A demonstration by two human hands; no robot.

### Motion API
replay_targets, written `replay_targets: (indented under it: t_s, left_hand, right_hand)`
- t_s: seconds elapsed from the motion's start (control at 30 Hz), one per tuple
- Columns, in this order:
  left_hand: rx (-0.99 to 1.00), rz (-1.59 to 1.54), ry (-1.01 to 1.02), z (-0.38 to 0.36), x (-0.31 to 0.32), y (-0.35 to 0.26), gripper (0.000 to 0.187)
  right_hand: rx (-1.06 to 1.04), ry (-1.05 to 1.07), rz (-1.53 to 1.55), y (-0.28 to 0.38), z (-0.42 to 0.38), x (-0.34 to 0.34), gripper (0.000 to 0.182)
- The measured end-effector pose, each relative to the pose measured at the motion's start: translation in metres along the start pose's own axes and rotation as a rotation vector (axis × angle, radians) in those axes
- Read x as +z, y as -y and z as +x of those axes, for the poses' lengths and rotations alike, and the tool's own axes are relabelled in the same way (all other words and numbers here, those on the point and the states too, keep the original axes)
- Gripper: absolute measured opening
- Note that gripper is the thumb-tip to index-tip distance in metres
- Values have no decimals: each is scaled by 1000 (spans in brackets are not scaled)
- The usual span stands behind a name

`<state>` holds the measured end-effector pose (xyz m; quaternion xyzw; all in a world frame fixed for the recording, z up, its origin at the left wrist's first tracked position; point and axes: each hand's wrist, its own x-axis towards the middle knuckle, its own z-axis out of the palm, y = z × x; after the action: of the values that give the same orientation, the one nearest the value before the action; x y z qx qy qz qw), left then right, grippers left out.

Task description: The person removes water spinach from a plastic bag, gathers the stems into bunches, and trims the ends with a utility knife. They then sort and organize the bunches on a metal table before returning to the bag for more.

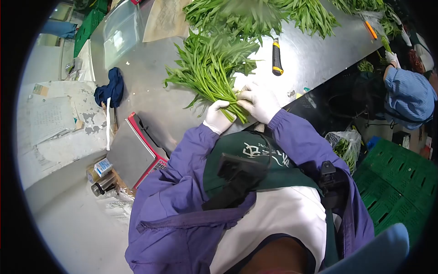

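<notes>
Both hands are in white gloves. The left hand (219, 118) is closed on the bunch of greens (207, 68), holding the stems from their lower-left side. The right hand (260, 103) is also closed on the stems, its fingers bent over them from the right, slightly higher in the frame. The cut ends protrude between the two hands, toward the wearer's body.

The bunch is at upper centre, over the near part of the metal table (153, 75). Its long axis runs obliquely, stem ends at lower right, leaves at upper left. The leafy mass therefore lies beyond both hands and toward the left. Both hands touch the stem end; neither is clearly nearer.

A black-and-yellow knife handle (276, 59) lies right of the bunch, the right hand being the nearer to it. Loose greens (228, 16) extend along the top of the frame, beyond the bunch. An orange implement (370, 30) is at upper right.

Outward to the left: a dark blue cloth (112, 89) at the table edge and, below it, a grey plate with a red edge (129, 153). At right, a co-worker's gloved hand (392, 58) is well apart; green crates (399, 180) stand at lower right.
</notes>
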<state>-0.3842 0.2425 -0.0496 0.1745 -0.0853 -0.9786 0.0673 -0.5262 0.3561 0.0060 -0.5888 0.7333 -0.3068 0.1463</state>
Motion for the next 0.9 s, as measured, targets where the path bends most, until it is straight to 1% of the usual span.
replay_targets:
  t_s: [0.03,0.1,0.13,0.2,0.23,0.27,0.33,0.37,0.4,0.47,0.53,0.6,0.63,0.67,0.7,0.73,0.8,0.83,0.87,0.9]
  left_hand:
    - [4,-6,4,-3,1,-2,54]
    - [21,-2,7,-7,-2,-2,56]
    - [27,-7,7,-7,-1,-2,56]
    - [22,-47,55,-8,2,-2,56]
    - [15,-94,100,-6,2,-2,55]
    - [17,-95,101,-4,-2,-2,55]
    - [25,7,166,-1,-15,1,67]
    - [32,21,162,-1,-17,2,71]
    - [33,20,162,-2,-18,3,71]
    - [50,67,130,-2,-18,4,73]
    - [40,41,98,-3,-14,3,75]
    - [42,25,148,-6,-6,0,76]
    - [-3,5,135,-6,-10,-1,76]
    - [-4,2,136,-6,-11,-2,76]
    - [-16,-39,136,-5,-11,-3,75]
    - [-24,-82,135,-5,-11,-3,74]
    - [-38,-111,127,-4,-11,-3,71]
    - [-43,-133,98,-3,-11,-3,69]
    - [-49,-156,67,-2,-10,-2,68]
    - [-44,-154,69,-2,-9,0,66]
  right_hand:
    - [-8,1,-1,1,2,-1,16]
    - [268,-28,525,4,1,-5,13]
    - [265,-21,523,1,0,-5,13]
    - [528,154,878,-9,-4,-5,15]
    - [514,283,832,-10,-5,-9,16]
    - [513,284,830,-8,-7,-11,16]
    - [504,305,1086,6,-16,-19,15]
    - [500,315,1095,8,-21,-24,16]
    - [501,316,1094,12,-25,-34,16]
    - [382,261,1025,18,-34,-63,17]
    - [357,240,1092,6,-59,-88,19]
    - [388,220,1153,-13,-96,-122,18]
    - [496,270,1090,-34,-123,-136,18]
    - [605,322,1025,-57,-150,-145,18]
    - [776,411,614,-77,-179,-150,17]
    - [916,488,188,-76,-185,-153,18]
    - [640,276,-324,-73,-190,-137,20]
    - [634,45,168,-58,-164,-124,20]
    - [498,-24,244,-41,-136,-110,21]
    - [452,-30,218,-14,-102,-101,21]
